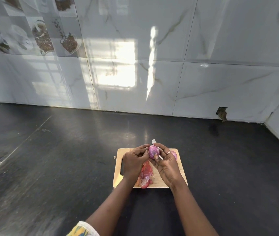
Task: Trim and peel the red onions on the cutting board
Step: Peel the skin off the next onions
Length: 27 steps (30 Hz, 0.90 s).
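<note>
A small wooden cutting board (182,174) lies on the black counter. Above its far edge I hold a trimmed red onion (153,151), cut face toward me, between both hands. My left hand (133,163) grips its left side with curled fingers. My right hand (166,163) holds a knife (153,142) whose pale blade tip shows above the onion, with the thumb pressed against the onion. A second red onion (174,155) sits on the board behind my right hand, mostly hidden. A heap of red onion skins (145,176) lies on the board between my wrists.
The black counter (67,159) stretches wide to the left and right of the board. A marble-tiled wall (152,65) rises behind it, with a side wall at the far right. A small scrap of peel (114,157) lies just left of the board.
</note>
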Available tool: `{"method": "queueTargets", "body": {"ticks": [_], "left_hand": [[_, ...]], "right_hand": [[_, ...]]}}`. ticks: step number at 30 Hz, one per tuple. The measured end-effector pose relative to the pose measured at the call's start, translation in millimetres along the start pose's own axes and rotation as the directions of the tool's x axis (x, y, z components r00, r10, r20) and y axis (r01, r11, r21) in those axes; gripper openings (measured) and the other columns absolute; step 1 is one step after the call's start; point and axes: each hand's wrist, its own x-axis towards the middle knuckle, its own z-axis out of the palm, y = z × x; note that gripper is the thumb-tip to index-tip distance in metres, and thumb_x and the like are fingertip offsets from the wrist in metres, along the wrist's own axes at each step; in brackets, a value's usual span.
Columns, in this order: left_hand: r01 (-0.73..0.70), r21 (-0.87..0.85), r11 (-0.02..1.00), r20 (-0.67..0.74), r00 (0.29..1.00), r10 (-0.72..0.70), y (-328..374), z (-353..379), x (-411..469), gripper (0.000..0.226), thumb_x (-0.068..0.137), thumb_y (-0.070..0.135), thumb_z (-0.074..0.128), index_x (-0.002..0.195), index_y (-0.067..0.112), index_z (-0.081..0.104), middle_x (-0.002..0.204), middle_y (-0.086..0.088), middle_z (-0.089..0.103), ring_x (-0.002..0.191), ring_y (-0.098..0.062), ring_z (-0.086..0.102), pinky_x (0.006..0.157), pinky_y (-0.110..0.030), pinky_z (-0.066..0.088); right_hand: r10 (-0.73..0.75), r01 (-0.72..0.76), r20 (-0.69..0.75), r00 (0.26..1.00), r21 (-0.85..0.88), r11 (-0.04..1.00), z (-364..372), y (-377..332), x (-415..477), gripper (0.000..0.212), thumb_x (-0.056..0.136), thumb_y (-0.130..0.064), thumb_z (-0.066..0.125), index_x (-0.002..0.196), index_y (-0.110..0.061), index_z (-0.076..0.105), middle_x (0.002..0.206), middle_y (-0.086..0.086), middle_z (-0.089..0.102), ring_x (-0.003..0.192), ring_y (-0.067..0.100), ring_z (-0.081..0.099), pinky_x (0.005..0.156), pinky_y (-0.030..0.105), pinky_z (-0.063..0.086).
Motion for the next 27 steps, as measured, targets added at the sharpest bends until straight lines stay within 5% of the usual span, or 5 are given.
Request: {"method": "queueTargets", "body": {"ticks": [8,13,16,20,27], "left_hand": [[-0.052,0.066,0.996,-0.038,0.998,0.054,2.7,-0.1,2.5,0.023,0.077,-0.002,0.066,0.095,0.010,0.072,0.090,0.008,0.069,0.076,0.012,0.062,0.075,-0.006,0.047],[-0.030,-0.003,1.000,0.015,0.999,0.031,2.8,-1.5,0.8,0.023,0.078,0.007,0.069,0.100,0.014,0.070,0.102,0.007,0.068,0.088,0.003,0.065,0.081,-0.018,0.052],[-0.030,0.013,0.999,0.038,0.999,0.029,2.6,-1.4,1.0,0.026,0.078,0.009,0.070,0.104,0.011,0.069,0.104,0.009,0.065,0.087,0.011,0.062,0.081,-0.014,0.050],[-0.017,-0.010,1.000,0.071,0.997,0.018,3.1,-4.2,1.8,0.026,0.080,0.007,0.068,0.105,0.009,0.067,0.104,0.004,0.067,0.093,0.002,0.064,0.082,-0.016,0.051],[-0.123,0.082,0.989,0.048,0.992,0.119,5.0,-4.7,4.3,0.020,0.077,0.006,0.070,0.096,0.010,0.072,0.094,0.005,0.070,0.084,-0.001,0.067,0.079,-0.017,0.053]], "right_hand": [[-0.007,0.008,-0.045,0.999,0.032,0.999,5.8,-0.2,-4.9,0.032,0.085,0.015,0.048,0.106,-0.008,0.057,0.111,0.012,0.063,0.089,0.023,0.067,0.073,0.029,0.058],[-0.023,0.023,-0.033,0.999,0.015,1.000,6.7,-1.6,-4.5,0.038,0.086,0.022,0.043,0.105,-0.009,0.056,0.112,0.014,0.061,0.091,0.023,0.068,0.081,0.034,0.058],[-0.031,0.032,-0.023,0.999,0.027,0.999,7.4,-2.2,-5.9,0.039,0.085,0.022,0.045,0.105,-0.010,0.055,0.111,0.015,0.062,0.093,0.025,0.067,0.082,0.036,0.057],[-0.030,0.030,-0.016,0.999,0.022,0.999,7.6,-2.0,-6.2,0.039,0.085,0.022,0.045,0.103,-0.011,0.054,0.114,0.012,0.062,0.093,0.023,0.067,0.086,0.038,0.053],[-0.038,0.038,-0.006,0.999,-0.020,0.999,7.7,-3.5,-5.1,0.042,0.084,0.024,0.045,0.104,-0.012,0.052,0.122,0.012,0.057,0.093,0.019,0.067,0.076,0.029,0.058]]}}
